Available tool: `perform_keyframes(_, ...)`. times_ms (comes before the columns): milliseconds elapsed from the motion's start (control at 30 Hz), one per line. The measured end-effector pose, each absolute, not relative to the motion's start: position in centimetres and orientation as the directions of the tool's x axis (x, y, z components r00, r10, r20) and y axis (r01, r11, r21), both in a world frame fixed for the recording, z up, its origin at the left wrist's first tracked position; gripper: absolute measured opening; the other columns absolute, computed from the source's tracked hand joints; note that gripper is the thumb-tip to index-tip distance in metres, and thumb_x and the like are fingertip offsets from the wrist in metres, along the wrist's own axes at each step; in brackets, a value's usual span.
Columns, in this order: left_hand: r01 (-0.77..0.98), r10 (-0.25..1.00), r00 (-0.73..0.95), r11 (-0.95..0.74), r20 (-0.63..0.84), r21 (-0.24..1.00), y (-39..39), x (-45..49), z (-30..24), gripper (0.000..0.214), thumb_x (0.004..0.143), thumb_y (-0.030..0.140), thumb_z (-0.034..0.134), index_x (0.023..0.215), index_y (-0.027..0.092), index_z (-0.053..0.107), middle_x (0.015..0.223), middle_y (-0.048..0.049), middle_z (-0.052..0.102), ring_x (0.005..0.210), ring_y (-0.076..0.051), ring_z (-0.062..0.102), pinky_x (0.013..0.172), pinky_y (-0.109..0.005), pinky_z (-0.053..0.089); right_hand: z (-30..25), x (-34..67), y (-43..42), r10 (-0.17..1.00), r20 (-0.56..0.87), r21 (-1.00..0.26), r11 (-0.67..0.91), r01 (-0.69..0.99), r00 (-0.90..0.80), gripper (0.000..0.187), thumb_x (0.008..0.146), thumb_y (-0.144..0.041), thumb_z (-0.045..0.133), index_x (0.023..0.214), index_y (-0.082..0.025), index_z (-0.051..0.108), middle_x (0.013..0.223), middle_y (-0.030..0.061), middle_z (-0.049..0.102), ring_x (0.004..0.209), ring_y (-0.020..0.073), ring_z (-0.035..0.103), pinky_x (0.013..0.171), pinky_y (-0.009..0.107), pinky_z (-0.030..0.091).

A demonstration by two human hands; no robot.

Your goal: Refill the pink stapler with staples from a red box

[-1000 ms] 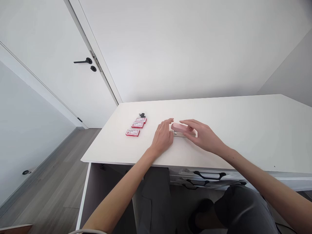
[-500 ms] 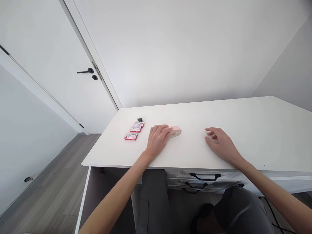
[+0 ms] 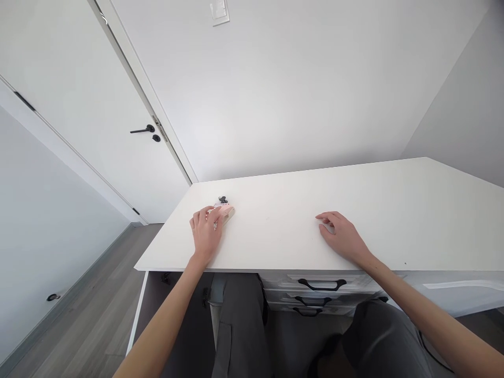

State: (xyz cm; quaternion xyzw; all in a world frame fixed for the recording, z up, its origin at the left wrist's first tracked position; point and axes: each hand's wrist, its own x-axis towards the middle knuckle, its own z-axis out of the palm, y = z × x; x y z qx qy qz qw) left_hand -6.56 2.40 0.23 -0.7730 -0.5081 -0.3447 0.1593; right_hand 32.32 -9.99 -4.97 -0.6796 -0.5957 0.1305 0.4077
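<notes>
My left hand is closed around a pale pink stapler near the left end of the white tabletop. The stapler's front end sticks out past my fingers. Beneath and behind it, the small red-and-white boxes are mostly hidden; only a bit of the rearmost box shows. Just behind that lies a small black object, perhaps a staple remover. My right hand rests on the tabletop farther right, fingers loosely bent and apart, holding nothing.
Drawers with black handles sit under the front edge, above my legs. To their left is an open cabinet compartment. A wall rises behind the tabletop, and a white door with a black handle stands at the left.
My left hand has carried the stapler leftward, from the middle of the tabletop to over the boxes. My right hand keeps about the same pose. The camera view has shifted slightly.
</notes>
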Motion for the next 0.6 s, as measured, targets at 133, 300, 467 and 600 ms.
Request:
perform_keyframes(133, 0.818, 0.622, 0.378, -0.572, 0.685, 0.069, 0.3, -5.6, 0.3, 0.034, 0.102, 0.023, 0.055, 0.134, 0.028, 0.064, 0.141, -0.0139, 0.061, 0.132, -0.034, 0.053, 0.108, -0.054, 0.044, -5.1, 32.4, -10.0, 0.913, 0.317, -0.721, 0.056, 0.69, 0.257, 0.027, 0.095, -0.034, 0.051, 0.112, -0.025, 0.069, 0.123, 0.0114, 0.07, 0.107, 0.03, 0.068, 0.092, 0.049, 0.054)
perform_keyframes(300, 0.657, 0.708, 0.529, -0.691, 0.469, 0.302, -2.2, -3.6, -0.2, 0.023, 0.103, 0.029, 0.05, 0.122, 0.026, 0.062, 0.116, -0.0076, 0.064, 0.081, -0.017, 0.062, 0.077, -0.035, 0.052, -5.2, 32.5, -9.9, 0.917, 0.31, -0.742, 0.068, 0.667, 0.252, 0.024, 0.095, -0.035, 0.051, 0.107, -0.024, 0.069, 0.121, 0.0112, 0.071, 0.105, 0.0289, 0.068, 0.092, 0.048, 0.054)
perform_keyframes(467, 0.549, 0.869, 0.444, -0.457, 0.219, 0.699, -2.8, -2.2, 0.3, 0.019, 0.097, 0.041, 0.058, 0.095, 0.023, 0.053, 0.071, 0.0061, 0.048, 0.06, -0.012, 0.044, 0.062, -0.027, 0.038, -4.8, 32.5, -10.1, 0.924, 0.287, -0.761, 0.06, 0.646, 0.252, 0.022, 0.095, -0.036, 0.051, 0.1, -0.025, 0.07, 0.118, 0.0095, 0.072, 0.103, 0.0282, 0.068, 0.092, 0.048, 0.052)
perform_keyframes(600, 0.462, 0.899, 0.423, -0.318, 0.109, 0.828, -2.6, -2.2, 0.9, 0.039, 0.094, 0.049, 0.06, 0.073, 0.021, 0.042, 0.067, 0.0061, 0.038, 0.06, -0.01, 0.033, 0.059, -0.026, 0.028, -4.3, 32.4, -10.3, 0.926, 0.274, -0.775, 0.053, 0.63, 0.26, 0.023, 0.094, -0.035, 0.051, 0.097, -0.025, 0.071, 0.115, 0.009, 0.073, 0.1, 0.0274, 0.067, 0.09, 0.046, 0.051)
